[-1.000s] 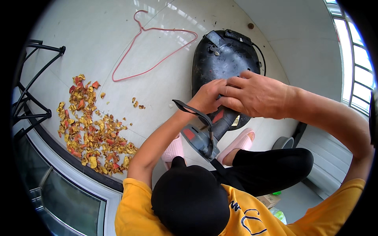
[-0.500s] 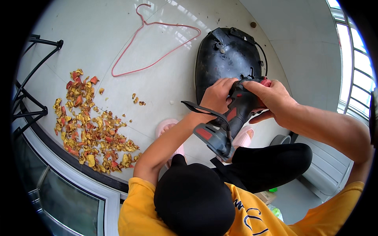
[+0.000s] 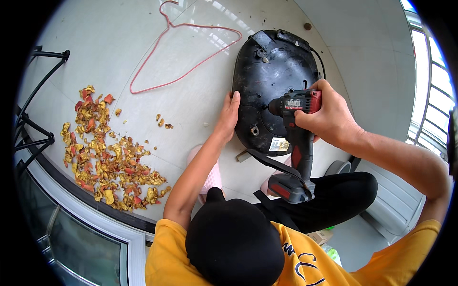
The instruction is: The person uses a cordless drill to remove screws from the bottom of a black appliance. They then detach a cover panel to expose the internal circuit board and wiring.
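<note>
Drill [image 3: 301, 144], one, in right hand [image 3: 331, 115]; one casing [image 3: 272, 71] against left hand [image 3: 228, 115]

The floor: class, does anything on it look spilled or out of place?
Yes: dried-looking scraps lie strewn over the floor at left, and a pink hanger lies flat nearby. Both seem odd beside work with a drill.
</note>
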Demonstrator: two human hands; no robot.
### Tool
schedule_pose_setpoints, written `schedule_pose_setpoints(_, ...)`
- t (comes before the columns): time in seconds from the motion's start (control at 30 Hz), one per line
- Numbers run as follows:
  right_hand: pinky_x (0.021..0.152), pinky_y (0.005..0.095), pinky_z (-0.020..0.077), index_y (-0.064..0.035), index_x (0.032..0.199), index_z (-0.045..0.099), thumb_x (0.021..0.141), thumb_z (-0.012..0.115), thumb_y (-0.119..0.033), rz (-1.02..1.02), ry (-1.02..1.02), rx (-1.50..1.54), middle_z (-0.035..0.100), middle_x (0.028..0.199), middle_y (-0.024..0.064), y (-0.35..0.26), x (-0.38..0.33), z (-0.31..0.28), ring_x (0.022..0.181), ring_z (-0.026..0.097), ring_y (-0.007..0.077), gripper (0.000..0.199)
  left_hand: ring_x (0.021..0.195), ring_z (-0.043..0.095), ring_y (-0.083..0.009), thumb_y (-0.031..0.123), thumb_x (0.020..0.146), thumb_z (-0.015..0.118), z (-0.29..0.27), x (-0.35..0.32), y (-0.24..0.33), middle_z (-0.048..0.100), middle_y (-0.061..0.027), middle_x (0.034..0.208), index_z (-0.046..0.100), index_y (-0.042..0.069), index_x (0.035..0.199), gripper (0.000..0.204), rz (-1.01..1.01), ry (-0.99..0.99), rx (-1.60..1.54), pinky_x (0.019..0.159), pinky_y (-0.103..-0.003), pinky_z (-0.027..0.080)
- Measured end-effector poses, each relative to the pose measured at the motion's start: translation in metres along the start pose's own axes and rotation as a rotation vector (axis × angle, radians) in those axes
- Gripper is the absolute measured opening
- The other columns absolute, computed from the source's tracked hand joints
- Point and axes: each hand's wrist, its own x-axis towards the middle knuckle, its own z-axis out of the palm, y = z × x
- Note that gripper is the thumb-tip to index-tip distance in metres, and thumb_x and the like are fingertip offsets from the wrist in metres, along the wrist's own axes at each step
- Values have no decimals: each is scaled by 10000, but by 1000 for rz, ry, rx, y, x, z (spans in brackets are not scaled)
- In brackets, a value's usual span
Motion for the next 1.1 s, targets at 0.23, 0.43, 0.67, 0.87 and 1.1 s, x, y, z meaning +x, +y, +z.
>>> schedule_pose_setpoints(0.23, 711, 386, 524, -43, 1121, 436, 640, 717, -66, -637, -44, -452, 483, 1021, 198, 27, 2, -3, 843, 583, 352, 557, 1119, 514, -191, 407, 976, 446, 12, -1, 1, 509, -125, 1211, 368, 0, 1285, 517, -60, -117, -215, 964, -324, 428)
schedule_pose_setpoints(0.43, 571, 299, 537, -117, 1161, 419, 621, 765, -82, -1452, -218, -1138, 472, 1040, 145, 35, 38, -40, 796, 599, 249, 642, 1071, 540, -206, 392, 976, 451, 7, -2, 0, 533, -139, 1175, 389, 6, 1267, 488, -35, -107, -137, 935, -339, 439)
schedule_pose_setpoints(0.67, 544, 284, 534, -108, 1157, 426, 643, 748, -71, -1453, -225, -1140, 483, 1018, 137, 26, 36, -36, 801, 593, 237, 608, 1200, 439, -286, 210, 801, 686, 28, -34, 43, 459, -140, 1316, 392, 21, 1321, 626, 850, -8, 1018, 1026, -406, 338)
schedule_pose_setpoints(0.87, 647, 317, 552, -74, 1142, 436, 653, 737, -78, -1357, -247, -1102, 496, 1036, 120, 21, 28, -31, 876, 591, 264, 574, 1156, 457, -305, 133, 632, 760, 63, -40, 51, 502, -118, 1232, 472, 62, 1229, 667, 761, -416, 727, 996, -419, 338)
schedule_pose_setpoints(1.1, 908, 367, 486, 7, 1277, 385, 706, 762, -366, -423, 234, -399, 457, 1220, 245, 32, -20, -48, 1108, 530, 309, 780, 1100, 506, -277, 97, 633, 720, 66, -27, 38, 565, -89, 1095, 484, 81, 1186, 602, 888, -419, 699, 987, -413, 310)
